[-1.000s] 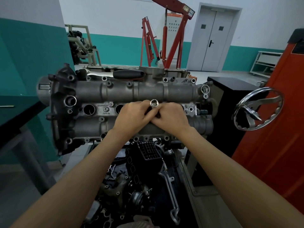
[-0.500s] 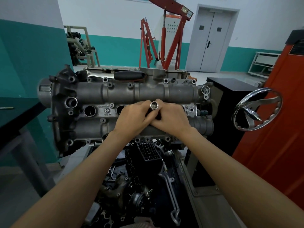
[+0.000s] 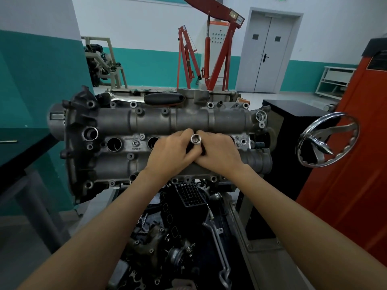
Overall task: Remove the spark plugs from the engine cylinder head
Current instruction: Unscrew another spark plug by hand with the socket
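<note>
Head view only. Both hands meet at middle of cylinder head (image 3: 146, 122), over third plug well from its left end. Left hand (image 3: 169, 151) and right hand (image 3: 217, 151) both curl fingers round dark tool shank, clamped on it; socket (image 3: 196, 139) open end faces camera between thumbs. Tool long axis runs straight into well, toward head, away from camera. Spark plug itself hidden in well. Two wells (image 3: 114, 144) left of grip stand open. Judgement: next pull comes straight back along axis; hands equally near.

Grey cylinder head (image 3: 146, 126); chrome socket (image 3: 196, 139); black-handled ratchet (image 3: 163, 99); red engine hoist (image 3: 209, 49); orange cabinet (image 3: 356, 164); teal-and-white walls (image 3: 146, 49); grey double door (image 3: 270, 53).
</note>
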A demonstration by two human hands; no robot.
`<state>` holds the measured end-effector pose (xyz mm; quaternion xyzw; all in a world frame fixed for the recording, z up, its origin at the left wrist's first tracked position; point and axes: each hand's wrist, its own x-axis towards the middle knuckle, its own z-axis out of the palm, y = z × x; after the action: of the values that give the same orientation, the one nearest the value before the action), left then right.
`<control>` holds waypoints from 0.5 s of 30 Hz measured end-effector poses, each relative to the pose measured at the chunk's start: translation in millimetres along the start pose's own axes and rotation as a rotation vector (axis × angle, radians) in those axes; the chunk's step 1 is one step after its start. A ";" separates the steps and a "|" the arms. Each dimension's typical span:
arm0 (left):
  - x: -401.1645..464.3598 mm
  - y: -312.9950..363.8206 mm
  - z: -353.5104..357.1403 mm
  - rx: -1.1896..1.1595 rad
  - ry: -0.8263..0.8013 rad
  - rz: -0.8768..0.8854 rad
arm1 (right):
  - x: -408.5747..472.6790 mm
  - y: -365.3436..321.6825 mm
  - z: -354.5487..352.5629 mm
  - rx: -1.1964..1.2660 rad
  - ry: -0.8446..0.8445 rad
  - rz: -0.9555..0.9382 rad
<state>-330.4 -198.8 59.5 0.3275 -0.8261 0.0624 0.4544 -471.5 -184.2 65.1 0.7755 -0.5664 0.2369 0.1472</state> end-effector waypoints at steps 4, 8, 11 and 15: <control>1.4 -3.8 1.8 -0.022 0.037 -0.023 | 1.3 0.4 -1.8 0.007 -0.040 0.007; 0.6 -1.8 -0.5 -0.029 0.026 -0.004 | 0.6 1.8 -0.6 -0.051 -0.020 -0.025; -1.0 1.7 -3.6 -0.045 0.012 0.029 | -0.7 1.3 1.2 -0.088 -0.007 -0.050; -1.0 2.6 -4.5 -0.038 -0.006 0.048 | -0.9 0.4 1.7 -0.072 0.005 -0.045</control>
<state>-328.4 -194.5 61.7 0.2989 -0.8362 0.0566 0.4564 -471.8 -184.5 63.2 0.7816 -0.5567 0.2148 0.1817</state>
